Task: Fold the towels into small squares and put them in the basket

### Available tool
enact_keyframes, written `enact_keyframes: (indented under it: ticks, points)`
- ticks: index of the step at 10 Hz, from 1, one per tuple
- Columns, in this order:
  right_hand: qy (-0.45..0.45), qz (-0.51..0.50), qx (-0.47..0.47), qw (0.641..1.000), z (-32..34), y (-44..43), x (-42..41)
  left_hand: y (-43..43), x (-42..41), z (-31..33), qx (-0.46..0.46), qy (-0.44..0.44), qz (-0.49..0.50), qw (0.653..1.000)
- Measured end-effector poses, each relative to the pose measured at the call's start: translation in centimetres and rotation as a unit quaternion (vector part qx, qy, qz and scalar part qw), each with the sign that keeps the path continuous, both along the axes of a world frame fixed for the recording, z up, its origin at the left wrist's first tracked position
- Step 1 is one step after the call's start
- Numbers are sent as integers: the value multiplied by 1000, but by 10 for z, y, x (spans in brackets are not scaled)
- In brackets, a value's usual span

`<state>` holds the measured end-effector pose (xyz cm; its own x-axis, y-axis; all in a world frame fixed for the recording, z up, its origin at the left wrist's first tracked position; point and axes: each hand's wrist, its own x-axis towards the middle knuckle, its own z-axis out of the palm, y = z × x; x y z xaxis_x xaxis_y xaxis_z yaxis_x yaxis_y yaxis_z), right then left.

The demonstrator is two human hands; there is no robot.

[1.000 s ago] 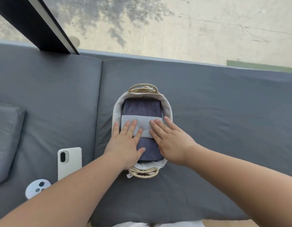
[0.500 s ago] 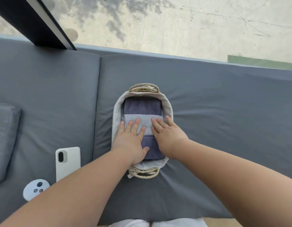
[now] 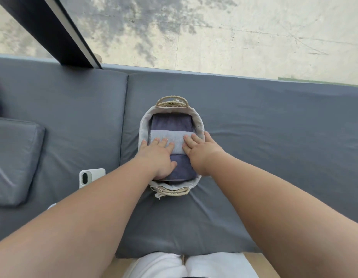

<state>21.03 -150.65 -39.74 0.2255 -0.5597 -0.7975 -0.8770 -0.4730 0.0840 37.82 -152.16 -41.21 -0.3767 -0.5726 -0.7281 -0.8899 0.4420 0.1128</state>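
An oval woven basket (image 3: pixel 198 121) with a pale cloth liner and rope handles stands on the grey cushion. Inside lie folded towels: a dark purple one (image 3: pixel 170 123) at the far end, a light grey one (image 3: pixel 167 137) across the middle, and another dark purple one (image 3: pixel 181 167) at the near end. My left hand (image 3: pixel 159 157) lies flat on the grey and near purple towels, fingers spread. My right hand (image 3: pixel 202 151) rests flat on the grey towel's right part, its outer fingers over the basket rim. Neither hand grips anything.
A white phone (image 3: pixel 89 176) lies on the cushion left of the basket, partly under my left forearm. A grey pillow (image 3: pixel 13 161) sits at the far left. The cushion seam (image 3: pixel 125 121) runs left of the basket. Concrete floor lies beyond the cushions.
Both hands stay pressed flat on the towels in the basket; they have slid slightly toward me and apart. The view has tilted down, so the round white device by the phone is now hidden.
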Motion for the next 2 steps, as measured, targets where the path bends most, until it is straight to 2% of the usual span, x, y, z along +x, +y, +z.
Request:
enact_keyframes:
  ticks: [2]
  points:
    - [-4, -29, -34, 999, 48, 30, -1, 29, 3, 37, -38, 45, 22, 998]
